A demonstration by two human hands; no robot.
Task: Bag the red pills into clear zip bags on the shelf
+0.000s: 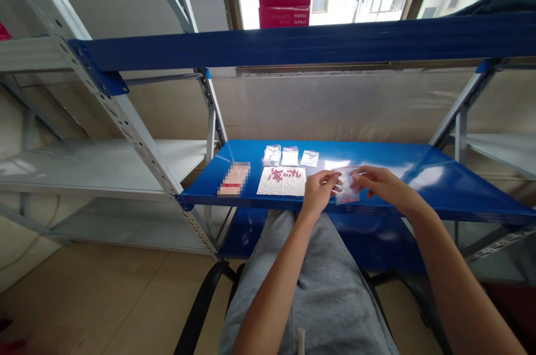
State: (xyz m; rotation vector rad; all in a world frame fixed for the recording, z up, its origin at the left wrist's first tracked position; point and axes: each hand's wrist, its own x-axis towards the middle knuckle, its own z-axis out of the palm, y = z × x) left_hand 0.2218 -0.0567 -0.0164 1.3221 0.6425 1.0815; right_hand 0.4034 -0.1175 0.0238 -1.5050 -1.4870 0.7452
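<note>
L hand (320,190) & R hand (378,180) hold clear plastic bag (347,193), red-lined top.

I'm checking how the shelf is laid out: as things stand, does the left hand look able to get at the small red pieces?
Probably yes: the left hand is beside the white sheet, and nothing covers the small red pieces. Its grip on the clear bag may need freeing first.

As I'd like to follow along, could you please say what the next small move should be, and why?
Probably feel along the top of the clear bag to check whether it is open: the left hand and right hand both hold it, but its closure is too small to judge.
</note>
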